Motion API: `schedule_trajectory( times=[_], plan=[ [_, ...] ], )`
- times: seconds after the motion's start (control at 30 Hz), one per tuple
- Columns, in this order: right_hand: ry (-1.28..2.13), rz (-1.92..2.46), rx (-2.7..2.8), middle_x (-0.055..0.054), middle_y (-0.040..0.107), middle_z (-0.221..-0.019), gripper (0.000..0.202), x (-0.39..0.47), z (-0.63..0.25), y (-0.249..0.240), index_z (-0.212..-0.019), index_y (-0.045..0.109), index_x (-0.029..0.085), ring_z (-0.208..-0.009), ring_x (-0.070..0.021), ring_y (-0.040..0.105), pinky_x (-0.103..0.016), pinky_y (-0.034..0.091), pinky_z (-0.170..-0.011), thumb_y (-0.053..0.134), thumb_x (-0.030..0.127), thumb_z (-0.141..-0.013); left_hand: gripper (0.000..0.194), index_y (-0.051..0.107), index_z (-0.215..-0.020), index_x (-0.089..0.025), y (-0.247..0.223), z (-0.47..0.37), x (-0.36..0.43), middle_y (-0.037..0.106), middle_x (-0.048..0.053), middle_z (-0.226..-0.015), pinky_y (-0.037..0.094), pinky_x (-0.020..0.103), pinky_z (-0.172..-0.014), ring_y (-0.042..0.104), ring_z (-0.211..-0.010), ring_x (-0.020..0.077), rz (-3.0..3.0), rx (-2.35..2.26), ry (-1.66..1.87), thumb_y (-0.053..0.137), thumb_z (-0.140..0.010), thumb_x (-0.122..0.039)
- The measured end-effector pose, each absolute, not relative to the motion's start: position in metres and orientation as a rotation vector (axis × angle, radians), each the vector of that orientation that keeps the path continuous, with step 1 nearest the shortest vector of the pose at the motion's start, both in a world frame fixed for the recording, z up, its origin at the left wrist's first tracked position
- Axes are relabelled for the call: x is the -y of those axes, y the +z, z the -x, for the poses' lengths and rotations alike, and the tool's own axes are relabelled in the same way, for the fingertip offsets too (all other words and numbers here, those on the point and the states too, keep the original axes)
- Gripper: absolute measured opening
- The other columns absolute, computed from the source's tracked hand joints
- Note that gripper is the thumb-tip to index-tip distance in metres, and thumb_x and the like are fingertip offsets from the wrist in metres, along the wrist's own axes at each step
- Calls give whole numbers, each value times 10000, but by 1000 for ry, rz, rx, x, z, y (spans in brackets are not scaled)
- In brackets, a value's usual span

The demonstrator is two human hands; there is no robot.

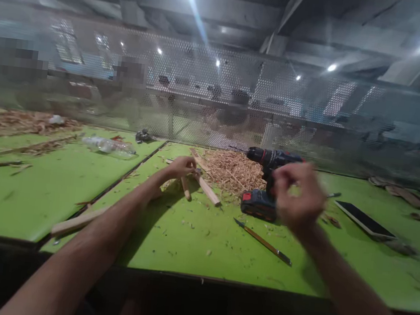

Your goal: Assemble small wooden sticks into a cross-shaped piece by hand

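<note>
Our right hand (300,197) curled beside an upright black cordless drill (269,177), our left hand (183,167) bent at a pale squared wooden strip (209,191) left of the drill, both grips unclear to us

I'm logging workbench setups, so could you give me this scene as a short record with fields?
Surface: green tabletop
Left hand: at the far end of a pale wood strip; grip unclear
Right hand: blurred, at the handle of a cordless drill; contact unclear
Drill pose: upright, bit pointing left
Nearest the front edge: craft knife
Beyond the strip: wood shavings
Far left: clear plastic bottle, on its side
</note>
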State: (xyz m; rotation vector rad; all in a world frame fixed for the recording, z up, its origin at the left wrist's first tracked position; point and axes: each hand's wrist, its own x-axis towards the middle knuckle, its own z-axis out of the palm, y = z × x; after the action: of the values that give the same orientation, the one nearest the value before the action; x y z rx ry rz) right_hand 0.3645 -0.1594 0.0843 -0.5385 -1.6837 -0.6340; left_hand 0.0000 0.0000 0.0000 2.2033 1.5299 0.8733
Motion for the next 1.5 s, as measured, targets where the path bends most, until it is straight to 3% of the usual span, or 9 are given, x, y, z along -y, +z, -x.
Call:
schedule_trajectory(
  times=[0.07,0.23,0.37,0.53,0.7,0.8,1.03,1.2,1.5],
  plan=[
    [-439,539,2021,-55,799,-952,219,164,-329,46,-1100,755,260,-853,-230,765,-356,615,-777,658,63,-1107,60,803,-906,-185,4,-3,5,755,29,-833,490,286,-699,662,-735,174,-2109,-1266,762,774,-854,-197],
    [68,963,2192,-44,800,-919,217,108,-299,7,-906,711,230,-823,-219,747,-326,582,-776,717,63,-1045,172,874,-1046,-169,11,-19,21,845,75,-942,615,315,-784,770,-800,176,-1845,-745,523,886,-942,-306],
    [95,1057,2230,-72,819,-994,200,72,-302,10,-933,743,219,-930,-241,760,-346,569,-866,720,49,-1034,266,886,-1078,-176,5,-32,28,882,73,-1034,671,356,-925,827,-914,181,-1709,-729,593,954,-950,-400],
    [58,1081,2282,-111,842,-1061,186,62,-298,11,-1012,781,214,-985,-267,774,-371,569,-910,728,42,-1061,447,853,-1002,-144,-3,-43,30,854,76,-968,683,381,-934,829,-882,184,-1578,-808,704,983,-943,-568],
    [124,1022,2281,-102,858,-1149,204,62,-300,-2,-1138,814,231,-1019,-266,810,-376,615,-920,703,71,-1079,384,879,-1100,-150,2,-50,37,870,94,-1053,695,387,-929,825,-910,186,-1562,-729,760,1031,-908,-445],
    [149,988,2222,-89,849,-1102,185,65,-306,-8,-1095,802,257,-1002,-271,812,-372,612,-903,690,110,-1085,332,892,-1149,-149,1,-54,40,884,115,-1119,700,390,-899,844,-908,196,-1600,-705,709,1003,-931,-374],
    [160,982,2122,-48,781,-949,104,69,-308,-8,-995,723,230,-859,-229,698,-340,527,-869,731,150,-1062,256,911,-1067,-155,-6,-61,38,882,96,-1037,667,324,-860,802,-886,167,-1711,-711,853,978,-960,-378],
    [181,959,2170,-77,809,-1045,128,73,-307,-6,-1000,733,222,-975,-243,725,-335,513,-892,689,119,-1064,249,904,-1026,-154,-1,-62,38,888,87,-1002,687,350,-877,806,-875,174,-1757,-723,851,1011,-906,-345],
    [150,1065,2168,-83,849,-1021,161,75,-304,-6,-966,782,206,-963,-235,743,-318,508,-885,746,58,-1015,199,902,-1018,-149,4,-60,42,899,91,-1019,692,345,-894,825,-901,176,-1796,-775,795,1003,-918,-288]
  ],
)
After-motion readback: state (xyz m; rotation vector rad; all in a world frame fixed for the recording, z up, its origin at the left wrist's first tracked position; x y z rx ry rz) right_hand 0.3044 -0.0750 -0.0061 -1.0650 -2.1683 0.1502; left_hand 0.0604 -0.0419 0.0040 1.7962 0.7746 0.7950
